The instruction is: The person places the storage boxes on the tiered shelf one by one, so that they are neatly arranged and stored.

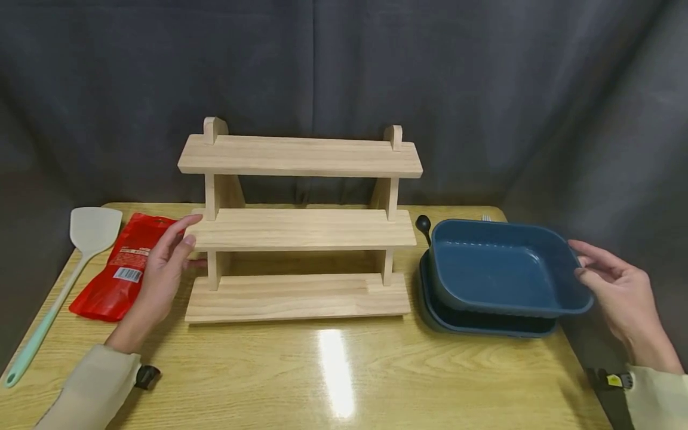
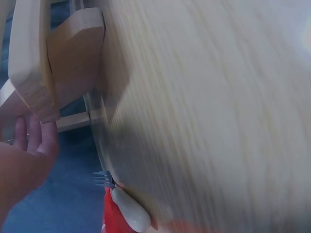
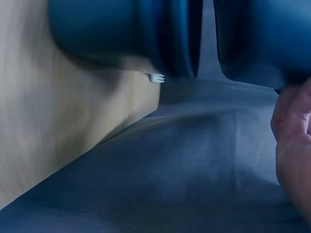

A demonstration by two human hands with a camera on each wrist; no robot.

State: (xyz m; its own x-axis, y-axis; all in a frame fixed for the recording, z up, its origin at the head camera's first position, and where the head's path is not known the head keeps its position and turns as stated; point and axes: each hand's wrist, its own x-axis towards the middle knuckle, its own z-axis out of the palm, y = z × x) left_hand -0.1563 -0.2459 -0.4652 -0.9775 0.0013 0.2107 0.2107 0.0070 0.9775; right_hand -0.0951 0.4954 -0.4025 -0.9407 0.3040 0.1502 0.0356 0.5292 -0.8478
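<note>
Fingers [image 1: 591, 269] touching blue tray [image 1: 500, 269], fork [image 3: 156, 77] wrist-view only

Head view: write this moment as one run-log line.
left hand: touching wooden rack middle shelf | right hand: at blue tray rim, grip unclear | red packet, spatula: lying left

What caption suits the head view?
Left hand touches wooden rack; right hand at blue tray.

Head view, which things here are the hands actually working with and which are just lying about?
In hand:
left hand touching the wooden rack
right hand at the rim of the blue tub
the second tub under it

Lying about:
red packet
spatula
black spoon
fork
</note>
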